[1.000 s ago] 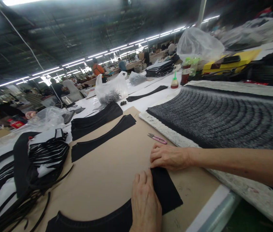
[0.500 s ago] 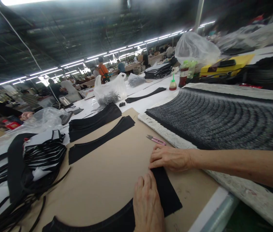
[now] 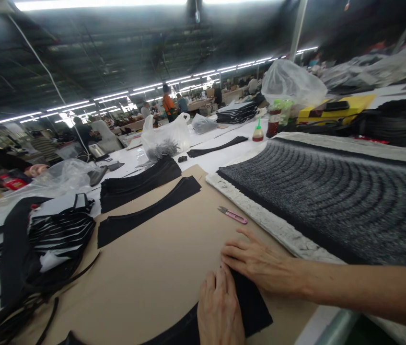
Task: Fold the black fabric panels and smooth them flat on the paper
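A curved black fabric piece point(image 3: 253, 311) lies on brown cardboard point(image 3: 159, 258) at the near edge of the table. My left hand point(image 3: 219, 309) rests flat on it, fingers stretched forward. My right hand point(image 3: 256, 261) lies palm down at the piece's far end, fingers spread and pressing its edge. Small pink thread snips point(image 3: 233, 215) lie just beyond my right hand. A second curved black strip point(image 3: 145, 213) lies further out on the cardboard.
A grey ribbed pad point(image 3: 335, 191) on a white board fills the right. Stacks of black pieces point(image 3: 138, 179), a striped bundle with cords point(image 3: 44, 239), plastic bags point(image 3: 165, 134) and bottles point(image 3: 273, 120) stand around. Other people work at far tables.
The view has tilted slightly, so both hands sit lower in the frame. My right hand's fingers have spread wider over the fabric's end. The left hand stays flat on the piece.
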Demonstrator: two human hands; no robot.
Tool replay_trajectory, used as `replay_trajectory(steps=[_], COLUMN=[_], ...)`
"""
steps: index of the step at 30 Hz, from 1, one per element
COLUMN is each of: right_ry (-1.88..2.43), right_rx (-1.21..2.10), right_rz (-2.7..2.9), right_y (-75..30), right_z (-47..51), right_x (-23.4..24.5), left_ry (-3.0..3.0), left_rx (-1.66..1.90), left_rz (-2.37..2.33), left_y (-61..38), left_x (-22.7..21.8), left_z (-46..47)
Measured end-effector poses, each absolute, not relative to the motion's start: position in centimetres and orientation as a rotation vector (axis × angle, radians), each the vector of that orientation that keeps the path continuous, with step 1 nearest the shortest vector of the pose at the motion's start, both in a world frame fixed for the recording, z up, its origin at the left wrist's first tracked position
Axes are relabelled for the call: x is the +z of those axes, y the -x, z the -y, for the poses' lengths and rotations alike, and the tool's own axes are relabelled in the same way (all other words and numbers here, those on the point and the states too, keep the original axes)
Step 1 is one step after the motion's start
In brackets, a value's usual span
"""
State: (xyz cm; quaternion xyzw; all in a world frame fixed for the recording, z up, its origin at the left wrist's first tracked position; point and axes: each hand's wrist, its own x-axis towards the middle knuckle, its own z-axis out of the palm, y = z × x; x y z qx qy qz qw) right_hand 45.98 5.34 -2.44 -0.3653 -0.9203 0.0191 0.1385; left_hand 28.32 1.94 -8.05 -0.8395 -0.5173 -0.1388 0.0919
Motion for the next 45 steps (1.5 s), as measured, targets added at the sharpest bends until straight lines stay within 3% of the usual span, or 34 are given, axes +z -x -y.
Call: replay_trajectory(steps=[18, 24, 34, 38, 45], right_ry=[1.38, 1.452, 1.646, 1.72, 1.567], right_rx=[0.089, -0.033, 0.185, 0.114, 0.064], right_rz=[2.51, 2.469, 2.398, 2.326, 2.399], right_y=[-44.4, -44.2, -43.5, -44.5, -45.3], right_z=[-2.9, -2.4, -1.8, -2.1, -2.8], right_x=[-3.9, -5.6, -5.0, -5.8, -4.9], left_ry=[2.584, 2.593, 2.582, 2.514, 2.45], left_rx=[-0.38, -0.38, -0.352, -0.391, -0.517], left_rz=[1.466, 1.496, 1.526, 1.535, 1.497], left_y=[-27.8, -27.8, -28.1, -28.4, -28.7], left_x=[-6.7, -6.8, -6.8, -7.3, -7.8], left_z=[-1.7, -1.8, -1.5, -1.5, -1.5])
